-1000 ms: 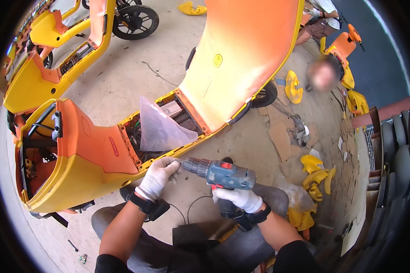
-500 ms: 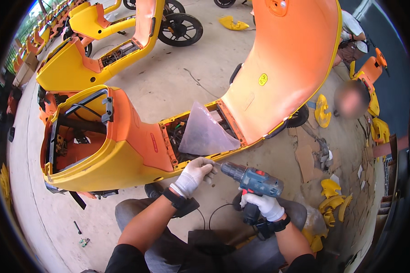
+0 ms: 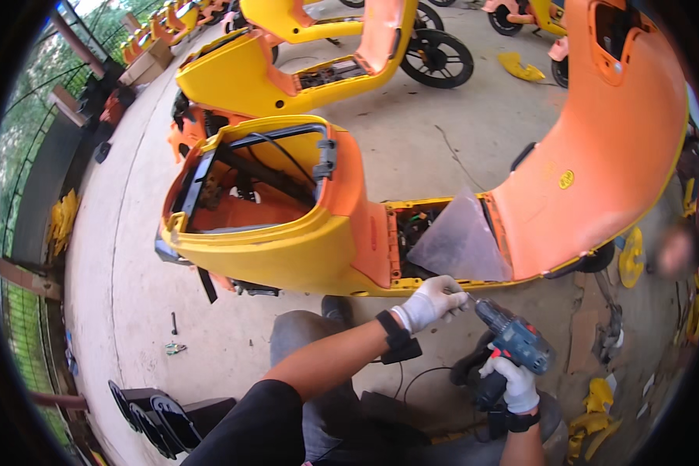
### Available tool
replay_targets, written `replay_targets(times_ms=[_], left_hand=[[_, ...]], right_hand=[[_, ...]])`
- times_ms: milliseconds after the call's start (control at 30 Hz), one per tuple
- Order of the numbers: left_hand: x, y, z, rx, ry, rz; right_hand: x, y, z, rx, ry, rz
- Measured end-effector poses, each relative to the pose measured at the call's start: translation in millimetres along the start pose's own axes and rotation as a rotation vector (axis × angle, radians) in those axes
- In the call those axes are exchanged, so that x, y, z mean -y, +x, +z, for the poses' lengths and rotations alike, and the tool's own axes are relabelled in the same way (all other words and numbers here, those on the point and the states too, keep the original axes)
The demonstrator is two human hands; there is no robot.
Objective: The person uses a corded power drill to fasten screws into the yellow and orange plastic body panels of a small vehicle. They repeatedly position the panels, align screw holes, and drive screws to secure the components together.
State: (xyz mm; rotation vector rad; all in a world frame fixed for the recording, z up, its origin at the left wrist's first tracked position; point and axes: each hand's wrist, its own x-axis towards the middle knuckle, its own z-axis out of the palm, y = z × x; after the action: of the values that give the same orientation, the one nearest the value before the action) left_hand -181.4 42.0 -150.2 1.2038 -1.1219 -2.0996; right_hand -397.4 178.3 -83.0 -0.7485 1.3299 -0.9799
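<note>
A: What are the hands doing?

B: The right hand (image 3: 512, 382), white-gloved, grips the handle of a blue-grey power drill (image 3: 519, 340), right of centre in the lower half of the frame. The drill's nose points to the upper left.

A: And the left hand?

B: The left hand (image 3: 431, 301), also gloved, has its fingers bent together near the drill's tip; I cannot tell whether they pinch anything.

A: What lies around them?

B: Just above, a yellow and orange scooter body (image 3: 272, 247) spans the middle. A translucent sheet (image 3: 464, 242) partly covers its open compartment. Farther out, yellow panels (image 3: 594, 419) lie at lower right; another scooter (image 3: 311, 95) stands at the top.
</note>
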Motion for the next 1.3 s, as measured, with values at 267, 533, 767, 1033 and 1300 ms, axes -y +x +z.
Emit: replay_targets(times_ms=[267, 533, 767, 1033, 1300], left_hand=[[17.8, 10.3, -4.4, -0.022, -0.016, 0.076], [16.0, 12.1, -4.7, 0.016, -0.09, 0.084], [12.3, 14.4, -7.4, 0.033, -0.108, 0.075], [5.3, 11.6, -8.1, -0.009, -0.26, 0.006], [4.4, 10.2, -8.7, 0.038, -0.409, -0.013]], right_hand=[[-8.6, 1.6, -4.7, -0.022, 0.049, 0.065], [-4.4, 0.4, -5.3, -0.023, 0.084, 0.075], [1.5, -0.9, -2.9, -0.014, 0.076, 0.085], [-1.1, 6.1, -13.1, 0.023, 0.01, 0.05], [-1.4, 2.7, -11.9, 0.009, 0.001, 0.034]])
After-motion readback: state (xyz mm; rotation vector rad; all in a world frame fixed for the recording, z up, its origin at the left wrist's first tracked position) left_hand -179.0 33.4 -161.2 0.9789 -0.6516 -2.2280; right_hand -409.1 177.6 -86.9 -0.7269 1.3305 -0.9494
